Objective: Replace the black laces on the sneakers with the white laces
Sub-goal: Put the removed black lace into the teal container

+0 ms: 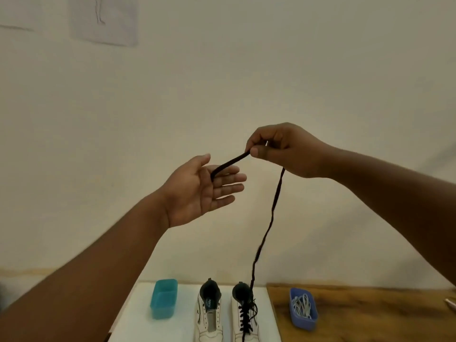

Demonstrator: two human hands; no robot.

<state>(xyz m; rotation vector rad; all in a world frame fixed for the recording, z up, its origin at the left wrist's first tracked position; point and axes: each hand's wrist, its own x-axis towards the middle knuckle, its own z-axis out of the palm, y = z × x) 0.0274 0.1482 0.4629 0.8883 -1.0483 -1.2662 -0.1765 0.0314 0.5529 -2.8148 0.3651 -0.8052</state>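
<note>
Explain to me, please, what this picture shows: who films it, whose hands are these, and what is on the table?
A person wears one camera on the head, so you see their own two arms. The right hand pinches a black lace with its fingers; the lace hangs down to the right sneaker. The left hand is open under the lace's end. The left sneaker has no lace. Beside them stand a teal box and a blue box holding white laces.

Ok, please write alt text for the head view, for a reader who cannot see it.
The right hand pinches a black lace raised high, its end lying across the open left hand; the lace hangs down to the right sneaker. The left sneaker has no lace; white laces sit in a blue tray.
</note>
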